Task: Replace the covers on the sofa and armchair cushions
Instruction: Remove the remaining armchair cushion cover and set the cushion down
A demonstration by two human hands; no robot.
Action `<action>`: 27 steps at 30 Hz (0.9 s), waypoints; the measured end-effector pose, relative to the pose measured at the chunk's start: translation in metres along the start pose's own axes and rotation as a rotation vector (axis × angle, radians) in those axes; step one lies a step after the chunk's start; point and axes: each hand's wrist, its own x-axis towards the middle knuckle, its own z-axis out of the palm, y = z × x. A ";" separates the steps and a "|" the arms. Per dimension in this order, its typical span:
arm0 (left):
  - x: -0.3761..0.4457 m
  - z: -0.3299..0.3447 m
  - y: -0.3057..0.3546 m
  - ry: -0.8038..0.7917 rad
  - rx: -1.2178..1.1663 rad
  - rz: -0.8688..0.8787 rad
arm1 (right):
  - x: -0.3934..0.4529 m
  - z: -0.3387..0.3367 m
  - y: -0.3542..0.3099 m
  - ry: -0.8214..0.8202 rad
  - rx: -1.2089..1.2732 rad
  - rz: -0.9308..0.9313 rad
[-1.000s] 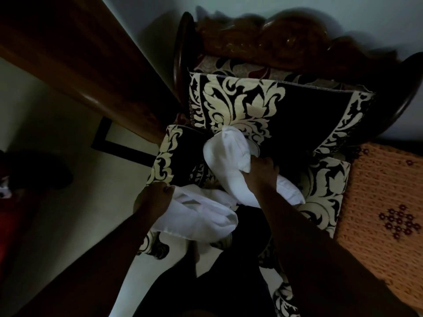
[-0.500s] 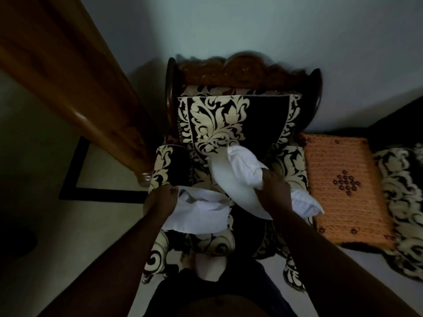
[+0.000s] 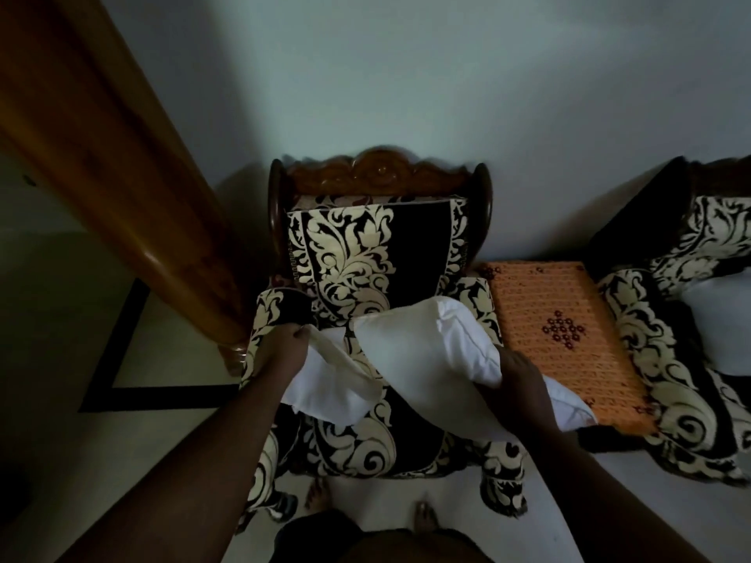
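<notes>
A carved wooden armchair [image 3: 382,176] with black-and-cream floral upholstery stands against the wall in front of me. My right hand [image 3: 518,377] grips a plain white cushion [image 3: 422,351], held tilted above the seat. My left hand [image 3: 284,347] is closed on the edge of a white cover [image 3: 325,384], which hangs slack over the seat's left side. The cover's open end lies close beside the cushion's lower left edge. A patterned back cushion [image 3: 365,253] leans upright against the chair back.
An orange woven side table [image 3: 556,331] stands to the right of the armchair. Beyond it is a second floral seat [image 3: 666,351] with a white cushion [image 3: 723,331] on it. A thick wooden post [image 3: 113,184] rises at the left. My bare feet [image 3: 422,516] are on the pale floor.
The view has pulled back and up from the armchair. Both hands have lifted the white cushion and cover higher and spread them apart; the second seat has come into view.
</notes>
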 end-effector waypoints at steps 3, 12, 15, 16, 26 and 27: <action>-0.016 -0.006 0.020 0.106 0.120 0.005 | -0.008 -0.024 0.011 -0.003 0.127 0.017; -0.056 -0.008 0.077 0.264 0.302 -0.021 | -0.042 -0.070 0.056 0.087 0.232 -0.208; -0.061 -0.014 0.085 0.252 0.285 -0.029 | -0.051 -0.091 0.060 0.219 0.300 -0.304; -0.061 -0.016 0.087 0.241 0.261 -0.032 | -0.054 -0.098 0.061 0.256 0.314 -0.342; -0.092 -0.018 0.129 -0.022 0.014 0.265 | -0.050 -0.086 0.051 0.127 0.149 -0.345; -0.097 -0.019 0.130 -0.037 -0.020 0.281 | -0.049 -0.083 0.048 0.092 0.122 -0.349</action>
